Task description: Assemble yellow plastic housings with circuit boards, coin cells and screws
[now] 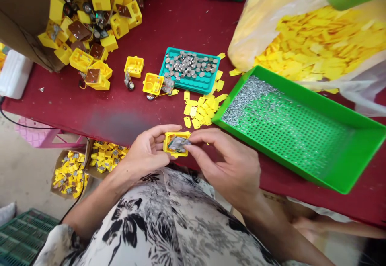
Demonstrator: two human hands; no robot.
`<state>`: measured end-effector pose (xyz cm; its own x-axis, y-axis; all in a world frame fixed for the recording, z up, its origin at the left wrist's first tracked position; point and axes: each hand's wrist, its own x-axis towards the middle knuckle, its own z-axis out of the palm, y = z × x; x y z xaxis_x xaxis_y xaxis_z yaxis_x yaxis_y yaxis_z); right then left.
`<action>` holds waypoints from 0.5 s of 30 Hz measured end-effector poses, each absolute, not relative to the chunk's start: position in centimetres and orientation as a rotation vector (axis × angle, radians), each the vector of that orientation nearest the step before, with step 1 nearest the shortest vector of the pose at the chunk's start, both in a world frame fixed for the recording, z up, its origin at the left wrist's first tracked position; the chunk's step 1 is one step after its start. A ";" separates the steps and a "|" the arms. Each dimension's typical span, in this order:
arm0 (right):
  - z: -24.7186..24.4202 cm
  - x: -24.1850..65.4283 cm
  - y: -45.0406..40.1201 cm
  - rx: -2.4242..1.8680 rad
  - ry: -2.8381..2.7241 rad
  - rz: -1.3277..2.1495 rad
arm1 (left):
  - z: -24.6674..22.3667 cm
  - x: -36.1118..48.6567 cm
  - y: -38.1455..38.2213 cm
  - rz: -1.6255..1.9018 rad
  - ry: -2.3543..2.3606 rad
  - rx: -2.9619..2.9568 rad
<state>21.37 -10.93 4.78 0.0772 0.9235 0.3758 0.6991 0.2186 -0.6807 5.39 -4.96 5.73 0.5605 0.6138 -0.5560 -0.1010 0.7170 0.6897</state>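
My left hand is closed round a small yellow plastic housing, its open side up, just off the table's front edge. Inside the housing lies a grey flat part, tilted. Thumb and forefinger of my right hand pinch the right end of that grey part; the fingertips hide its edge. Beyond my hands are loose yellow covers in a pile. Two more yellow housings, one nearer and one farther left, lie with wired parts hanging out.
A teal tray holds button cells. On the right, a green tray holds small screws, with a bag of yellow covers behind. Yellow housings spill from a cardboard box. Boxes of yellow units stand below left.
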 end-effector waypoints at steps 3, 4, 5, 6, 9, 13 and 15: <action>4.8 21.4 -11.1 -1.538 -1.640 0.360 | 5.7 5.6 -4.9 0.453 0.897 0.688; 4.8 21.4 -11.1 -1.546 -1.620 0.376 | 5.7 5.7 -4.9 0.451 0.905 0.697; 4.8 21.3 -11.2 -1.554 -1.595 0.394 | 5.6 5.8 -4.9 0.453 0.915 0.704; 4.8 21.2 -11.3 -1.560 -1.569 0.412 | 5.6 5.8 -4.9 0.457 0.924 0.706; 4.8 21.0 -11.6 -1.567 -1.491 0.447 | 5.6 6.0 -5.0 0.474 0.931 0.693; 4.9 20.7 -11.7 -1.588 -1.432 0.461 | 5.7 6.2 -5.1 0.484 0.924 0.680; 5.0 20.8 -11.6 -1.582 -1.443 0.447 | 5.9 6.1 -5.0 0.493 0.920 0.683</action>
<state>20.75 -11.63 4.96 0.2471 0.9199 0.3045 0.5864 0.1082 -0.8028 6.12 -5.03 5.85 0.5222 0.6504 -0.5517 -0.0991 0.6887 0.7182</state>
